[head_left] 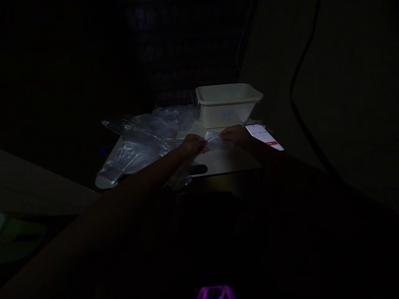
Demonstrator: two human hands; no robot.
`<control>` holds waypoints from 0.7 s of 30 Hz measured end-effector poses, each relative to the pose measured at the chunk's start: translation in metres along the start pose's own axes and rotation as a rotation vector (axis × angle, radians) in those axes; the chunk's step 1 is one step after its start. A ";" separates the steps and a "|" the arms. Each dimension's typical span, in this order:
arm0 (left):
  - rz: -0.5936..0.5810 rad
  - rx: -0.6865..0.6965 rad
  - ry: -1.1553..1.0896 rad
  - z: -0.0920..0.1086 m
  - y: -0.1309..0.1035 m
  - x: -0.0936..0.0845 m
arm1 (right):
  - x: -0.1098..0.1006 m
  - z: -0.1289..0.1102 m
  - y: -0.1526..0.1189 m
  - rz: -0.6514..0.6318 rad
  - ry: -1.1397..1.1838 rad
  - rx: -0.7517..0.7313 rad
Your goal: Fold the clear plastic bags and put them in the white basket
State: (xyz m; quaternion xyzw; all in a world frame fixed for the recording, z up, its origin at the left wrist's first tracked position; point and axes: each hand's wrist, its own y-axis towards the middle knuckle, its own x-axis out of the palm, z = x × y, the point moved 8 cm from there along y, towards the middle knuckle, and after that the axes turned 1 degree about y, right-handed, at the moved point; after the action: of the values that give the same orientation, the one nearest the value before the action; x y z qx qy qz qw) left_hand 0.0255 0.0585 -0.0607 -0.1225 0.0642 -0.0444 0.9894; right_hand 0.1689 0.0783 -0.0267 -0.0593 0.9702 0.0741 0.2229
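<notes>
A small folded piece of clear plastic, which looks like a plastic bag (213, 140), is stretched between my two hands above the small white table (230, 162). My left hand (193, 144) pinches its left edge, fingers closed. At its upper right side, my right hand (236, 136) grips it between thumb and fingers. Left of my hands lies a loose heap of clear plastic bags (140, 143), crumpled and overlapping, with part of it hanging over the table's front edge. Dim light hides the finer details of the fingers.
Behind my hands stands a cream plastic bin (229, 112). A lit phone (264, 137) lies at the table's right edge. The table has a dark handle slot (198, 169) at the front. A dark cable (294, 95) hangs along the right wall.
</notes>
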 end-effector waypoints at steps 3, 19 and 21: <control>-0.007 -0.001 0.004 0.000 -0.001 0.000 | 0.000 0.005 0.004 0.000 0.047 -0.003; 0.067 0.003 -0.081 -0.003 0.003 -0.008 | 0.019 0.016 0.001 -0.202 0.377 0.150; 0.063 0.007 -0.099 -0.002 0.004 -0.008 | 0.020 0.019 0.003 -0.187 0.367 0.169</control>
State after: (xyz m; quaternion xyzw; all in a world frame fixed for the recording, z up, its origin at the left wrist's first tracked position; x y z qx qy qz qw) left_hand 0.0177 0.0623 -0.0630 -0.1190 0.0190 -0.0073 0.9927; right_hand 0.1592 0.0824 -0.0521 -0.1429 0.9875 -0.0404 0.0525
